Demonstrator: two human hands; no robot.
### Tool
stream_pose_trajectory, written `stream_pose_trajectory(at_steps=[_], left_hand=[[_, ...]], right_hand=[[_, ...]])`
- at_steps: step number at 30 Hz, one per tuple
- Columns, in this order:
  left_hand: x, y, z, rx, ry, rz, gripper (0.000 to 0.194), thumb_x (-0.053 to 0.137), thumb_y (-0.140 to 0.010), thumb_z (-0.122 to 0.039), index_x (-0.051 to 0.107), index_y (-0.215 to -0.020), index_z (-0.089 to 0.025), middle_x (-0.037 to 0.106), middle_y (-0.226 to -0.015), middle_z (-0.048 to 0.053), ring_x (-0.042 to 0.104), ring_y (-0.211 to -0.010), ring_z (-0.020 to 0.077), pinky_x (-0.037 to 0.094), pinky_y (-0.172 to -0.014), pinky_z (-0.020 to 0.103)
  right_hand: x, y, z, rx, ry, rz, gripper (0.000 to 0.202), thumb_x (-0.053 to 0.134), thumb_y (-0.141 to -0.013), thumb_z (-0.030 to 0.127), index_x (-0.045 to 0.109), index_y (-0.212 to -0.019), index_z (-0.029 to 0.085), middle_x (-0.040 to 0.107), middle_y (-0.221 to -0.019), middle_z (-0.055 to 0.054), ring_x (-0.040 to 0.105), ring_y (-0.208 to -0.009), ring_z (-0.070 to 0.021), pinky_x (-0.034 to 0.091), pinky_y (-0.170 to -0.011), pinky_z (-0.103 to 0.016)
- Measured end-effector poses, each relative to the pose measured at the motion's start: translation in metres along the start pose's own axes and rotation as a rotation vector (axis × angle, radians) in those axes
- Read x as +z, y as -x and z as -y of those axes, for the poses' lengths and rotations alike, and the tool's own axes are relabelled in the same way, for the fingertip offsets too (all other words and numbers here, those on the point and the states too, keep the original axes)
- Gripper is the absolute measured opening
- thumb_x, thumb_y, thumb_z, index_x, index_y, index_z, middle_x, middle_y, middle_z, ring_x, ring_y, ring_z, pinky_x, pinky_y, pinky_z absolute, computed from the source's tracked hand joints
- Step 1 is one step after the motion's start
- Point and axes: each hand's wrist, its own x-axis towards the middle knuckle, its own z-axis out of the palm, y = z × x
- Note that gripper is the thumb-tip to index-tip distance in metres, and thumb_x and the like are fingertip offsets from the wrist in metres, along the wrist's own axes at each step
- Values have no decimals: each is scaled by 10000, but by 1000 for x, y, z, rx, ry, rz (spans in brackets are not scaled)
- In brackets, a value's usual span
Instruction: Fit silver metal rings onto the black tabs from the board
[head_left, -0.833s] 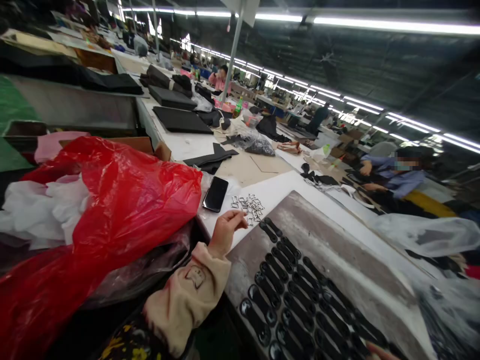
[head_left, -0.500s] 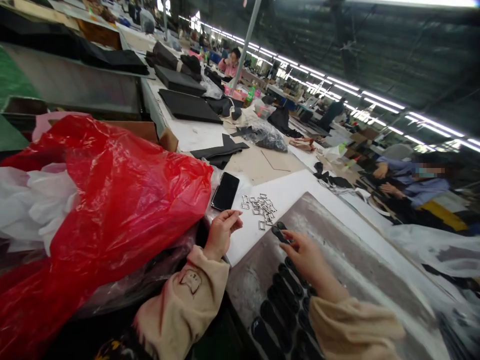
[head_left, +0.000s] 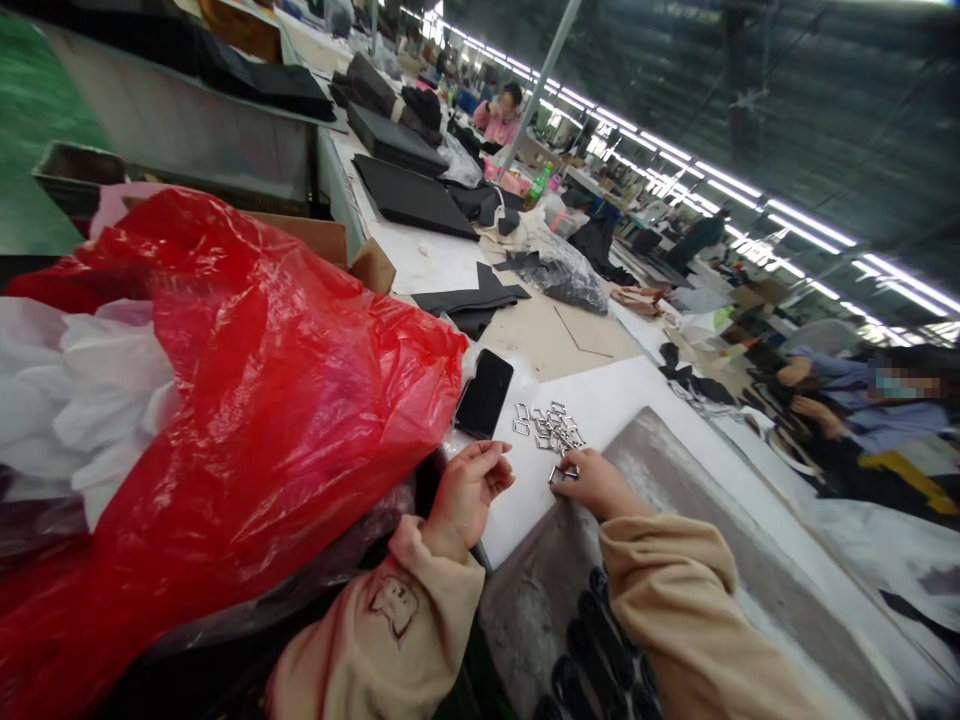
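Observation:
My left hand [head_left: 472, 490] rests on a white sheet [head_left: 517, 510], fingers loosely curled and apart, with nothing seen in it. My right hand [head_left: 596, 485] lies just to its right, fingertips pinched on a metal buckle [head_left: 562, 473] at the near edge of a small pile of metal buckles [head_left: 547, 425]. My right sleeve crosses a grey board [head_left: 675, 520] that carries rows of black oval pieces [head_left: 600, 640], partly hidden by the arm.
A black phone [head_left: 484, 393] lies beside the buckles. A big red plastic bag [head_left: 262, 400] bulges at the left, over white wrapping. Black fabric cut-outs [head_left: 469, 300] and a clear bag [head_left: 570, 275] lie farther along the table. A co-worker [head_left: 885, 410] sits at the right.
My right hand came in from the lower right, touched a black piece at the board's top, then moved left to the buckle pile. The left hand stayed put. The view tilted down.

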Motion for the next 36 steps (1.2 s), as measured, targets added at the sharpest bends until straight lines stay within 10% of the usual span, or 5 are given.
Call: stream_pose_trajectory(at_steps=[16,29,36], left_hand=[[16,28,16,-189,-189,402,351,773,-668,-280,670,-972,-139,665,-871,62,620,-708,127,479,-703,267],[16,31,20,-251,-166,278,131,656,-687,-116,669,-816,-100,641,-706,52,605,-625,131,499,-625,247],[12,21,19,-347,125,38,162,530,-722,-37,653,-806,-100,591,-701,42,580,-582,85,451,-491,147]], right_hand=[[-32,119,70,-350,-121,-752,120,592,-838,105,555,-799,212,600,-822,-27,586,-761,-149,477,-723,-257],[-17,144,96,-267,-209,-738,275,576,-853,124,570,-1117,201,578,-1001,-80,606,-787,-168,521,-770,-313],[-14,125,26,280,-209,-439,294,525,-850,380,652,-983,151,629,-909,-87,596,-662,-178,496,-678,-321]])
